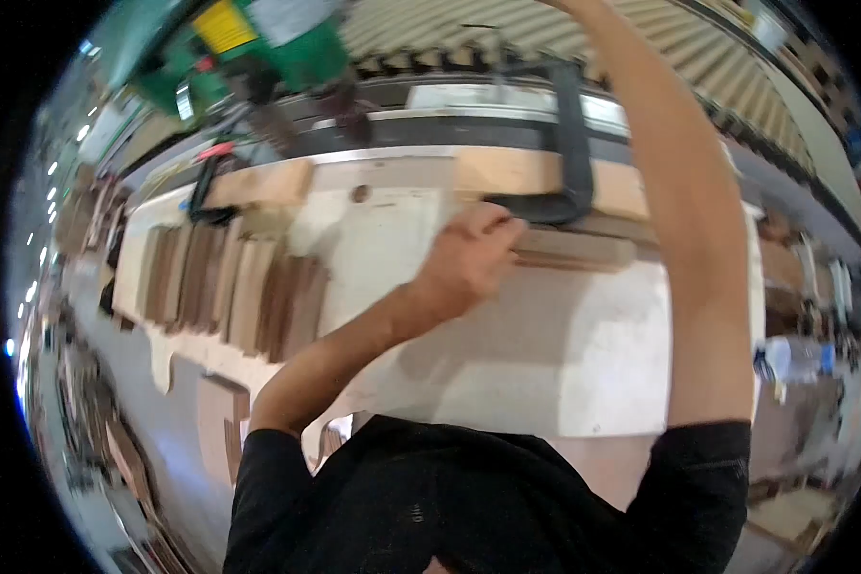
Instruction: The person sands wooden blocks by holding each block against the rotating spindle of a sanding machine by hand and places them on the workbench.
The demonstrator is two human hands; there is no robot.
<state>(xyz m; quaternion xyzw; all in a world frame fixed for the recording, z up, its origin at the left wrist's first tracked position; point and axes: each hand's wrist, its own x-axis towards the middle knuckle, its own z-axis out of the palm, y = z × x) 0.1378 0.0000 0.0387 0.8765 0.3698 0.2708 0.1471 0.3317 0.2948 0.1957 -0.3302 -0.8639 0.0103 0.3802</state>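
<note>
My left hand [474, 251] is closed at the left end of a wooden strip [584, 252], its fingertips bent together around that end. The strip lies along the back of the white work board [430, 349], against a paler wood block [507, 172]. A black clamp [572, 143] reaches over this block, and its lower arm ends just above my left fingers. My right forearm [694, 220] stretches up past the clamp on the right; the hand itself is cut off by the top edge.
Several wooden pieces [225, 282] stand in a row on the board's left side. Behind them is a second block [263, 182] with another black clamp [201, 191]. A slatted roller surface [430, 29] and a green machine [297, 48] lie beyond. A plastic bottle [794, 359] is at right.
</note>
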